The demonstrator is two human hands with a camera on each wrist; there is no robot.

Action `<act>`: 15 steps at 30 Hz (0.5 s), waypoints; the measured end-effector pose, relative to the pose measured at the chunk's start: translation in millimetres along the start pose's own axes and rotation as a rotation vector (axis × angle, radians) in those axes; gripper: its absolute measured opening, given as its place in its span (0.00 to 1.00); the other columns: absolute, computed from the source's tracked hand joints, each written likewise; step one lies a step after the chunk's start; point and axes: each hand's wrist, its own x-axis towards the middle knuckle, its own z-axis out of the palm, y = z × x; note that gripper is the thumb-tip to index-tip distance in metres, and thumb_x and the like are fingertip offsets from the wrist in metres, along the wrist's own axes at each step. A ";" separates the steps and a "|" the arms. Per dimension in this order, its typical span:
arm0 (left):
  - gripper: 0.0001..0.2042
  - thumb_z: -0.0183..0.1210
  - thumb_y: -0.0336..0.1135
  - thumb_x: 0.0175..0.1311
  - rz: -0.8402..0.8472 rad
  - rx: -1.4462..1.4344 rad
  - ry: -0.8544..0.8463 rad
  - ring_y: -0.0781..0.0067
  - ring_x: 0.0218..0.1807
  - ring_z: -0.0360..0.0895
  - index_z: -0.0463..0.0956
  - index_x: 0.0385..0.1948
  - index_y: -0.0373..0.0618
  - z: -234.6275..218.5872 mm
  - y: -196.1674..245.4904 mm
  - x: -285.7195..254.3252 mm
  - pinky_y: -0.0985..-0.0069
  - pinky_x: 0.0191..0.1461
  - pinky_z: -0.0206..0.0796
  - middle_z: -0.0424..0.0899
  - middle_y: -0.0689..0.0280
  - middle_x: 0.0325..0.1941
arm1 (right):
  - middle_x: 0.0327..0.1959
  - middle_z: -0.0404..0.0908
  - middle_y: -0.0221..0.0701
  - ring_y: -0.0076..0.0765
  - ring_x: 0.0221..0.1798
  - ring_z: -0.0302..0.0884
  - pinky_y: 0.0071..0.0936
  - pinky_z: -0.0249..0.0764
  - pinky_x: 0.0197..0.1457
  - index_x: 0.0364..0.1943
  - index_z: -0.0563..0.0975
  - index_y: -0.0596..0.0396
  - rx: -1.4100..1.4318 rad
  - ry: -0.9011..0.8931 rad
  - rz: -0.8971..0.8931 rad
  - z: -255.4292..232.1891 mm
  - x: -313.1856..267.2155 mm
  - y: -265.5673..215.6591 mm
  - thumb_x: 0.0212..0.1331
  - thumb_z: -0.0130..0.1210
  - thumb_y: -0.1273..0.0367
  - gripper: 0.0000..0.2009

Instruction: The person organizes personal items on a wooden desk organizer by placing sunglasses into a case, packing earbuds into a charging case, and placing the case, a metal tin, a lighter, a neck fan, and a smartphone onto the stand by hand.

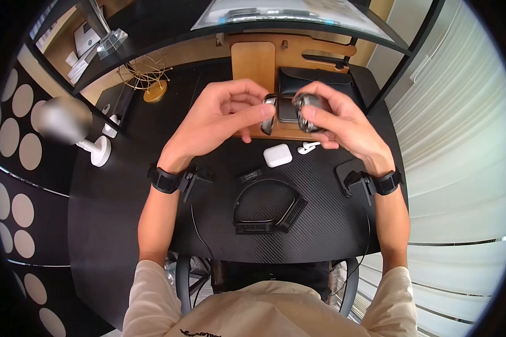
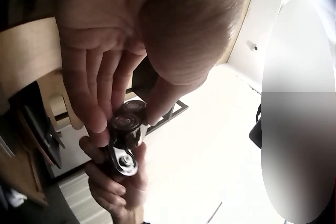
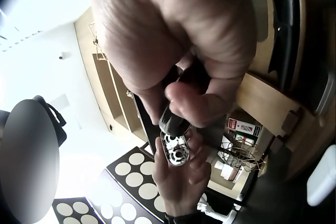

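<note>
My left hand (image 1: 222, 118) pinches the shaver head (image 1: 269, 115) of an electric shaver between thumb and fingers. In the left wrist view two round cutters show on that shaver head (image 2: 128, 116); its hollow underside (image 3: 176, 150) shows in the right wrist view. To the right, my right hand (image 1: 343, 118) grips the dark shaver body (image 1: 307, 112), with its silver end (image 2: 126, 162) turned toward the head piece. The two parts are apart, held level with each other above the desk. My right palm hides much of the body.
Below the hands lie a white earbud case (image 1: 278, 155), white earbuds (image 1: 307, 147) and a black neck fan (image 1: 242, 205) on the black desk (image 1: 118, 224). Behind are a wooden organiser (image 1: 253, 62) and a black pouch (image 1: 315, 81). A gold wire ornament (image 1: 154, 91) stands back left.
</note>
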 end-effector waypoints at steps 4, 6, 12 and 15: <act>0.16 0.66 0.40 0.72 -0.004 -0.114 0.082 0.81 0.32 0.83 0.81 0.49 0.35 9.3 -0.7 1.7 0.82 0.36 0.79 0.87 0.65 0.38 | 0.44 0.79 0.29 0.18 0.37 0.78 0.16 0.68 0.32 0.65 0.69 0.57 0.009 0.072 -0.167 8.0 -2.6 0.9 0.74 0.58 0.66 0.21; 0.16 0.66 0.40 0.72 0.023 -0.119 0.091 0.81 0.32 0.83 0.82 0.49 0.35 9.3 -3.7 3.7 0.81 0.36 0.80 0.87 0.64 0.39 | 0.49 0.78 0.31 0.20 0.43 0.80 0.17 0.71 0.37 0.68 0.67 0.57 -0.027 0.016 -0.180 9.2 -6.7 -3.9 0.74 0.57 0.69 0.22; 0.15 0.65 0.38 0.73 0.027 -0.137 0.086 0.79 0.35 0.86 0.82 0.49 0.34 14.2 -6.7 5.3 0.81 0.37 0.81 0.87 0.63 0.41 | 0.49 0.80 0.31 0.22 0.41 0.84 0.17 0.75 0.36 0.66 0.68 0.58 -0.145 0.047 -0.250 24.2 -9.4 -8.1 0.71 0.60 0.73 0.22; 0.15 0.66 0.38 0.72 0.018 -0.154 0.083 0.78 0.36 0.87 0.82 0.48 0.34 16.1 -7.9 4.6 0.82 0.38 0.81 0.88 0.62 0.42 | 0.48 0.80 0.31 0.22 0.40 0.84 0.17 0.75 0.34 0.65 0.68 0.58 -0.158 0.074 -0.264 26.9 -10.1 -6.5 0.71 0.61 0.72 0.22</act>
